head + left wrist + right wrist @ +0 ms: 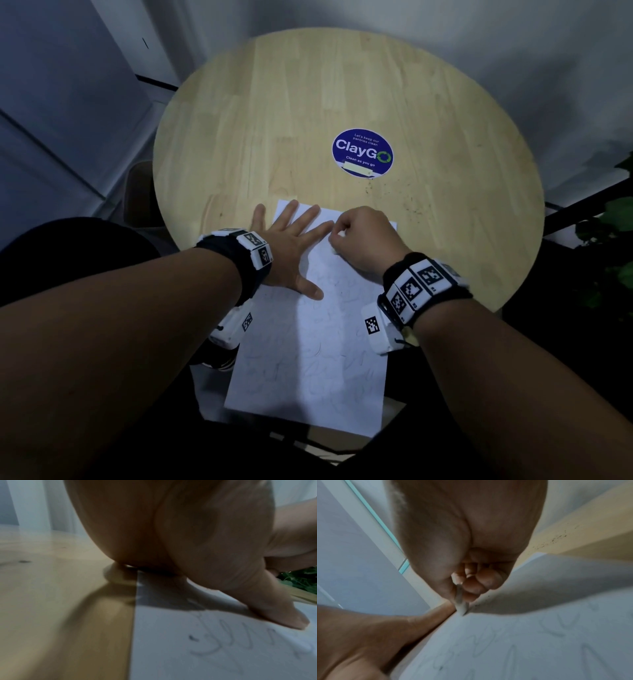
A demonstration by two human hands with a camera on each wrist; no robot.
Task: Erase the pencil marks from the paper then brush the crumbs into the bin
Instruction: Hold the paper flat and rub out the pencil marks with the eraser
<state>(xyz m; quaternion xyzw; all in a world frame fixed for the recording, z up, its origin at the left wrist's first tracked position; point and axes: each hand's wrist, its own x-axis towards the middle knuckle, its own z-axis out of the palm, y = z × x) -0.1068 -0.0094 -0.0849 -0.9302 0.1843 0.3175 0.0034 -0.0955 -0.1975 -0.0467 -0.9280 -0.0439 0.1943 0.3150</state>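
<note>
A white sheet of paper point(308, 356) with faint pencil scribbles point(488, 641) lies at the near edge of the round wooden table point(308, 102), its near end hanging past the rim. My left hand point(291, 246) lies flat with fingers spread on the paper's upper left part, the thumb point(281, 609) pressing down. My right hand point(359, 236) is curled round a small white eraser point(460, 601), whose tip touches the paper beside the left hand's fingers. Dark crumbs point(556, 538) dot the wood beyond the paper's far right corner point(404, 198). No bin shows.
A round blue "ClayGo" sticker point(362, 153) sits mid-table beyond the paper. Green plant leaves point(616, 219) stand off the table's right side. A brown chair seat point(140, 195) is tucked at the left; grey walls lie behind.
</note>
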